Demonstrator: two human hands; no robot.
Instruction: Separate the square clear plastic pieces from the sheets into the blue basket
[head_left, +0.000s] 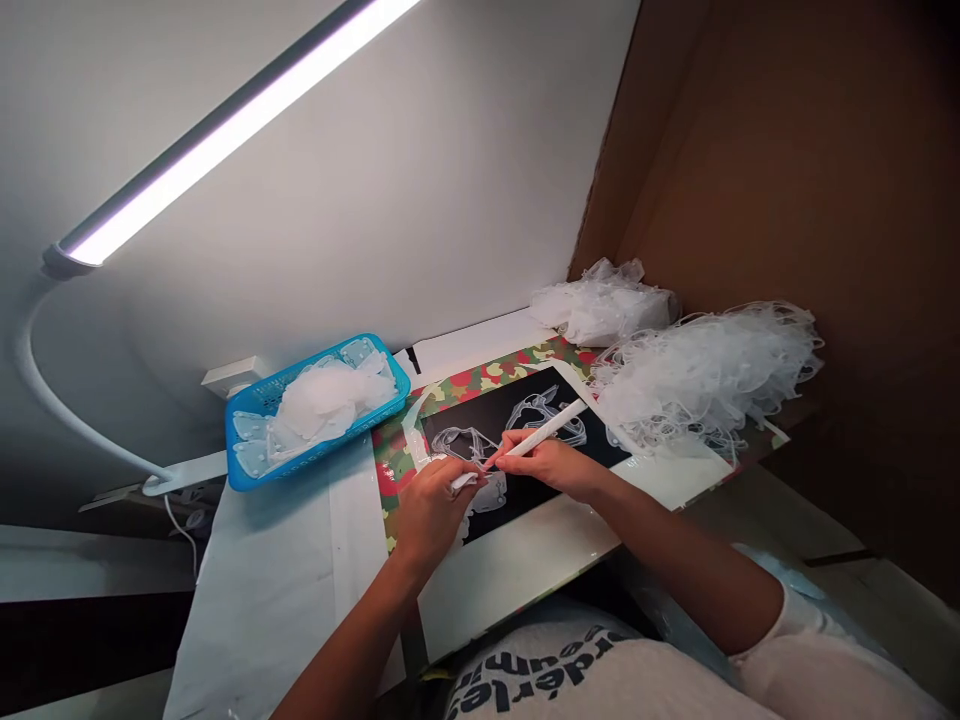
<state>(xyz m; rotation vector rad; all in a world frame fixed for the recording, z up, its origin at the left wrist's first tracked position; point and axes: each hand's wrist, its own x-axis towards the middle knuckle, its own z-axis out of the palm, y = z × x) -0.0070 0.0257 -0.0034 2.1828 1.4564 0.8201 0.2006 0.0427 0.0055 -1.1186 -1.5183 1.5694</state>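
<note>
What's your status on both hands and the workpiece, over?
Left hand pinching clear film piece on black board. Right hand gripping white stick tool, tip at the piece. Scrap pile crowds board's right edge.

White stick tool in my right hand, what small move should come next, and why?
Probably ease the tip of the white stick tool under the small white piece and lift slightly: the right hand holds the tool's tip against that piece, which the left hand pinches over the black board.
</note>
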